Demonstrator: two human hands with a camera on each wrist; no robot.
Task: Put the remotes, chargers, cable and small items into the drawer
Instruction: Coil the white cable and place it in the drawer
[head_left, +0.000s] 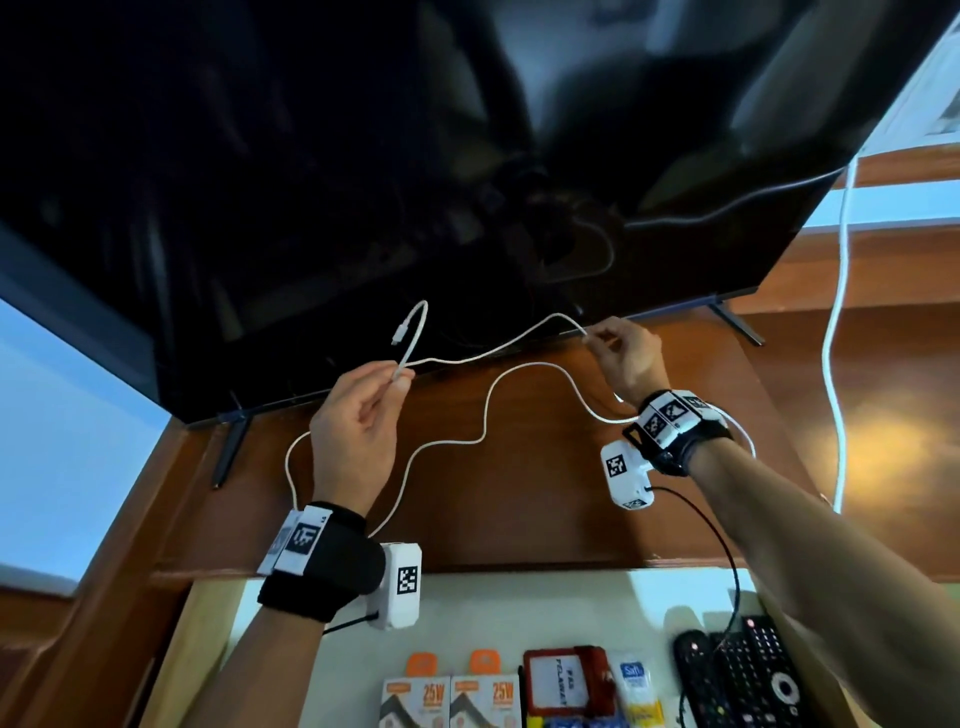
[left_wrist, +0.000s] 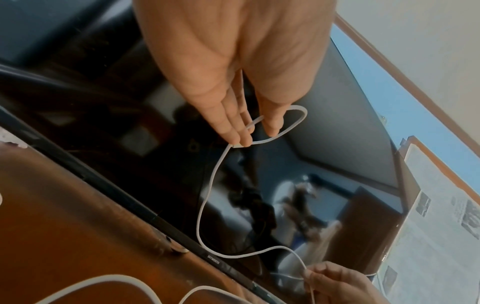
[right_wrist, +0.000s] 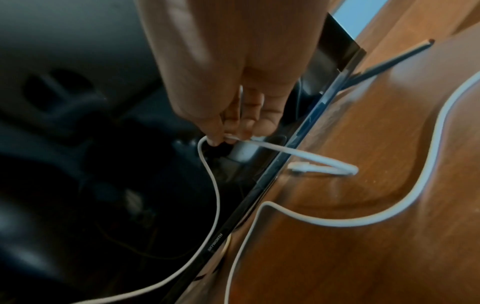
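Observation:
A long white cable (head_left: 452, 359) hangs between both hands, in front of the TV's lower edge. My left hand (head_left: 400, 379) pinches it near one end, and the short tail loops up to a connector (head_left: 396, 340). My right hand (head_left: 592, 340) pinches it further along. The rest snakes over the wooden cabinet top (head_left: 519, 509). The left wrist view shows my left hand's fingertips (left_wrist: 241, 142) on the cable (left_wrist: 198, 222). In the right wrist view, my right hand (right_wrist: 223, 139) pinches the cable (right_wrist: 218, 197). Black remotes (head_left: 737, 675) and two charger boxes (head_left: 415, 696) lie in the open drawer (head_left: 493, 608).
A large black TV (head_left: 415, 156) stands on thin legs just behind the hands. Another white cord (head_left: 836, 364) hangs down at the right. A red wallet (head_left: 566, 675) and small packets also lie in the drawer.

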